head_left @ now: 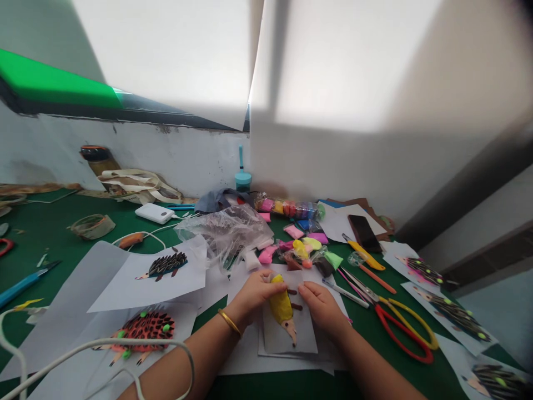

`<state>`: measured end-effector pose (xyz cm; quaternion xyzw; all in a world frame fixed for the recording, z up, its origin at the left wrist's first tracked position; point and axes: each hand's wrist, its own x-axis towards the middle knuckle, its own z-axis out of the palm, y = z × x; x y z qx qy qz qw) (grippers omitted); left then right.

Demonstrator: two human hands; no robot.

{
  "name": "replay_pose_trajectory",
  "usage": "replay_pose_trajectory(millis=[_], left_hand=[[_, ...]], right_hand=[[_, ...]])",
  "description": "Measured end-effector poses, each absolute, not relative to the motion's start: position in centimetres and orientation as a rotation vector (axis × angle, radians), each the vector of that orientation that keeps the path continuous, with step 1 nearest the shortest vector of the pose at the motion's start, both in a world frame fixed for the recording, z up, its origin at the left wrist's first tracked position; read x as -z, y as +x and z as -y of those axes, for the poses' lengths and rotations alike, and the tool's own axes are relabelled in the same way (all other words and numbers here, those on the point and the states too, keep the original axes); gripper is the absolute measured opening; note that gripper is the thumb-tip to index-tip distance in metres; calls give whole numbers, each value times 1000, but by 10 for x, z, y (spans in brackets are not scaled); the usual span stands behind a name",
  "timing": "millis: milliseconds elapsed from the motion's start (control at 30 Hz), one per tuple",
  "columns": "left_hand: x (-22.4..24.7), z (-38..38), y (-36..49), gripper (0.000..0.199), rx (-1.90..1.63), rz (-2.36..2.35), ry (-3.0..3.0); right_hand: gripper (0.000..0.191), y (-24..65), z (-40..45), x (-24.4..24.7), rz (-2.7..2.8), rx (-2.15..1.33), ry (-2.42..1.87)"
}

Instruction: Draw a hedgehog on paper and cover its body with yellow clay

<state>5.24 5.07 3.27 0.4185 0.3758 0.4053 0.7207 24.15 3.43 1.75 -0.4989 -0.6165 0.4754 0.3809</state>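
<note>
A small white paper point(306, 336) carries a yellow clay hedgehog point(281, 305) with a pale pointed snout and two brown clay strips for legs. My left hand point(256, 294) grips the paper from the left, its thumb lying on the upper part of the yellow body. At the paper's right edge, beside the brown strips point(296, 306), my right hand point(322, 305) is closed with thumb and fingertips pinched on the paper. Its other fingers are partly hidden. More white sheets lie beneath. Just beyond my hands is a pile of colored clay packets point(303, 250).
Scissors point(387, 311), a yellow utility knife point(364, 253), a pen point(347, 294) and a phone point(364, 233) lie to the right. Finished hedgehog pictures point(162, 266) spread on both sides. A white cable point(104, 341) crosses the left foreground; a plastic bag point(225, 233) lies behind.
</note>
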Motion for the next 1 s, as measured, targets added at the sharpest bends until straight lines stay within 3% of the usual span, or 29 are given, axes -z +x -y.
replay_pose_trajectory(millis=[1000], left_hand=[[-44, -51, 51, 28, -1004, -916, 852]], right_hand=[[48, 240, -34, -21, 1502, -1268, -1284]])
